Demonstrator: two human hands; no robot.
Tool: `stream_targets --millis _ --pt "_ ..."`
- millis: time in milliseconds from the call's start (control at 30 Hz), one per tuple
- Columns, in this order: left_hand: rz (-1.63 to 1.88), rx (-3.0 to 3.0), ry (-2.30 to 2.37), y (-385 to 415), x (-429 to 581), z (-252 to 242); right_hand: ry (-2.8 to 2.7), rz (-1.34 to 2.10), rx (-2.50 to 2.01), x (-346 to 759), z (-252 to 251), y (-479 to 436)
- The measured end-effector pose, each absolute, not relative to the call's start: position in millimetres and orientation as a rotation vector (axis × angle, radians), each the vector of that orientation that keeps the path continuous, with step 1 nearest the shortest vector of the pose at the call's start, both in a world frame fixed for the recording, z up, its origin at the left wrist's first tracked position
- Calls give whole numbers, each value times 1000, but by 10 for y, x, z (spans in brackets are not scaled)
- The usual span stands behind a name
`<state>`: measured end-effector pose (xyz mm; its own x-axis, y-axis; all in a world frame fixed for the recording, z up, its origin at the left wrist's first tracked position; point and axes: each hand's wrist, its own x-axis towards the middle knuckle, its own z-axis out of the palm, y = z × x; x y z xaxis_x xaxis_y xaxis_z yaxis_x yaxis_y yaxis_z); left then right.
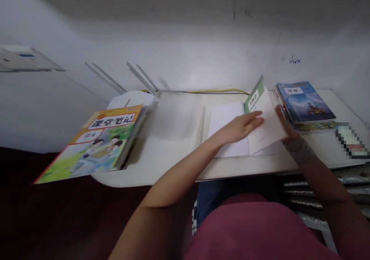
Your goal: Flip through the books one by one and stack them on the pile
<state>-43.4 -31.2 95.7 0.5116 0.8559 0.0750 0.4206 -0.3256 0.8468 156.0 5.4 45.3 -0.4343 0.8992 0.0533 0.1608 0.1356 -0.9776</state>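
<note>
A thin green-covered booklet (255, 98) lies open on the white table (173, 136), its cover raised and white pages showing. My left hand (241, 128) rests flat on the pages, fingers pointing right onto the lifted leaf. My right hand (286, 129) comes from the right and holds the edge of that raised page and cover, mostly hidden behind the paper.
A colourful workbook (98, 142) lies on a stack at the table's left, overhanging the front edge. A stack of blue-covered books (305, 102) sits at the right rear. A yellow cable (214, 91) runs along the wall. A blurred-out item (351, 140) lies far right.
</note>
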Motion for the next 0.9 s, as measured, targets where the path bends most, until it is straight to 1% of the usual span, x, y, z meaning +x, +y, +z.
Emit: stream_targets --millis 67,167,267,367,500,667,800,900 --pt "625 2098 1024 -286 -313 782 -1548 1477 -1083 1751 546 70" --pt "638 2317 1150 -216 -351 466 -1288 1632 -1222 2023 468 122" --pt "754 2378 1439 -121 -580 172 -1166 1610 -1356 2183 218 182" --pt "900 2234 1650 -64 -859 -99 -1218 1498 -1438 2241 -4 221" --pt "981 2062 1755 -110 -1180 -411 -1536 1193 -1506 2288 -125 265" --pt "920 2026 1841 -191 -1385 -560 -1982 632 -1487 2359 -233 333" --pt "706 2181 1875 -195 -1335 -481 -2267 112 -1564 2322 -316 279" --pt "490 2281 1896 -221 -1250 -403 -2368 -97 -1527 2140 -213 142"
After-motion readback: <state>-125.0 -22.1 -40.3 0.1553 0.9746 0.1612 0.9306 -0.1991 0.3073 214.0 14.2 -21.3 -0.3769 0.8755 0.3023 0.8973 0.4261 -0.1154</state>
